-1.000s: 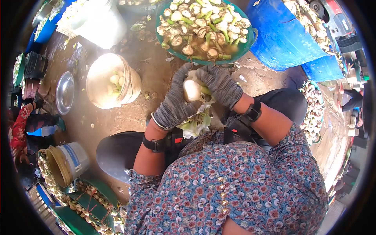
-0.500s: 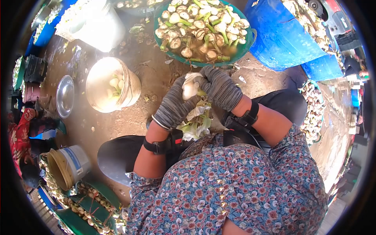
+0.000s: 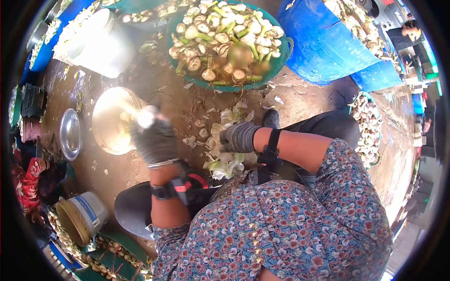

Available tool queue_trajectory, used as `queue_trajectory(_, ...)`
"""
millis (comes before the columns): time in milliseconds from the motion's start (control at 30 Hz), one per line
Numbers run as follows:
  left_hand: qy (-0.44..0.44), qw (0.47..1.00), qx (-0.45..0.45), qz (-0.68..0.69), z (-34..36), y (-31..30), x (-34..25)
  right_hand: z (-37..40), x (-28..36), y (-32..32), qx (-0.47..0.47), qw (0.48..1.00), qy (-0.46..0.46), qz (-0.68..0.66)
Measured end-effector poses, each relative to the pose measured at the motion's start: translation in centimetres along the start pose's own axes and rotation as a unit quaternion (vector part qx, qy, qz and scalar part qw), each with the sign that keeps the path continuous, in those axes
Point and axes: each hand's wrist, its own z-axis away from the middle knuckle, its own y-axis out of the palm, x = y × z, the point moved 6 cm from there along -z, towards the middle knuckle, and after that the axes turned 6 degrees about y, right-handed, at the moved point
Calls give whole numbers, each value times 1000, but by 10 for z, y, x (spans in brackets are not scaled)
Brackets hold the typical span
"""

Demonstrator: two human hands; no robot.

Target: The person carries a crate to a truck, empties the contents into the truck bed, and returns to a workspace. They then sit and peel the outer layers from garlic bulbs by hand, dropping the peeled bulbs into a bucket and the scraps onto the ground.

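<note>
My left hand [image 3: 153, 139], in a grey striped knit glove, is blurred by motion at the right rim of a cream bucket [image 3: 104, 133]. At its fingertips is a white garlic bulb [image 3: 147, 116], its stem smeared toward the bucket. My right hand [image 3: 240, 137], gloved alike, is closed with its fingers curled; whatever they may hold is hidden. Beneath it lies a pile of pale peeled leaves and skins [image 3: 224, 161] between my knees. Ahead stands a green basin [image 3: 282, 54] of garlic bulbs with green stem stubs in brownish water.
Blue barrels [image 3: 318, 42] heaped with trimmings stand at the right front. A white container [image 3: 105, 47] is at the left front, with a metal bowl [image 3: 70, 134] below it. A tipped bucket [image 3: 86, 218] lies lower left, near a person in red [image 3: 30, 182]. Bulbs fill a basket [image 3: 367, 129] at right.
My hands have parted. The left has swung left to the cream bucket with the garlic bulb; the right has dropped back over the peelings. The view has shifted slightly.
</note>
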Motion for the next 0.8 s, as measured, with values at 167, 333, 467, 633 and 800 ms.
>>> queue_trajectory(167, 45, 997, -36, 47, -5, 24, -23, -29, -65, -69, -182, 975, 115, 51)
queue_trajectory(333, 3, 980, -153, -129, 1, 19, 20, -54, -184, -91, -226, 925, 303, 43)
queue_trajectory(467, -92, 964, -143, -206, 6, 27, 44, -49, -158, -96, -160, 951, 260, 55)
queue_trajectory(633, -265, 943, -62, -189, 18, 26, 76, -30, -112, -85, -229, 971, -50, -50)
queue_trajectory(800, -242, 968, 6, -73, 26, 49, 76, -24, -33, -73, -124, 962, -95, -225)
